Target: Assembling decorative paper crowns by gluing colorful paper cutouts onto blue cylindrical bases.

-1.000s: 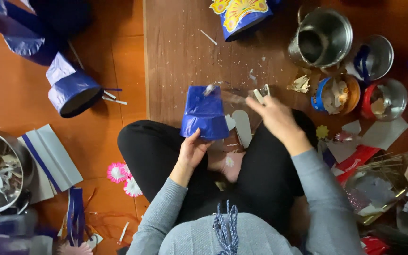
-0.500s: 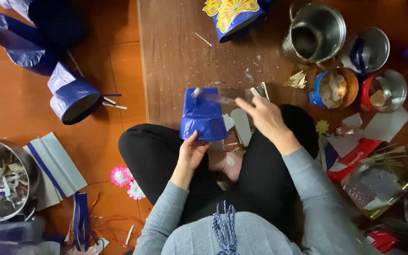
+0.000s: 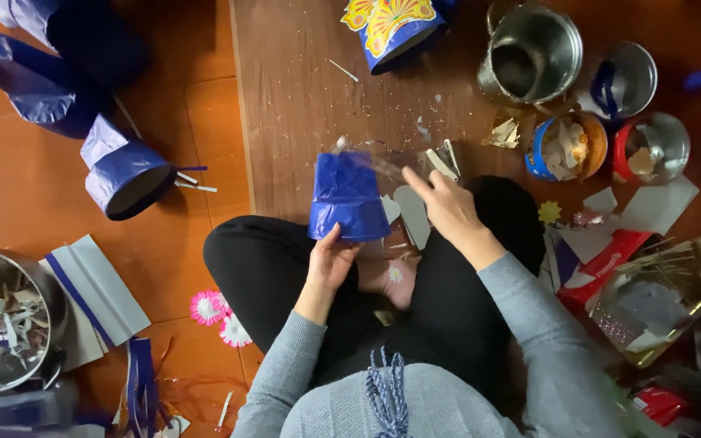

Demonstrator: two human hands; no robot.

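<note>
Much is cut off or unclear: the person's head isn't seen, only grey sleeves and black trousers, legs crossed on the floor. The small grey-white object [image 3: 441, 160] at the right hand's fingertips can't be identified; a clear film or tape seems stretched from it toward the cone's top, but it's blurred. Contents of the metal pots [image 3: 533, 53] at top right are hard to make out, and the tray [image 3: 651, 304] at lower right is partly lost at the frame edge.

The blue paper cone [image 3: 348, 197] is seen held upright-ish over the lap, at the near edge of the wooden board [image 3: 302, 97]. It's shiny, deep blue, crinkled, wider at the bottom w/ a rolled rim, narrow and twisted at the top.

The left hand [image 3: 330, 264] is cupped under the cone's bottom rim, fingers curled onto it. The right hand [image 3: 448, 207] is kept beside the cone, to its right, index finger extended, other fingers loosely bent; whether it's pinching the small object can't be told.

Similar blue cones [image 3: 123, 174] are lying on the floor at left.
</note>
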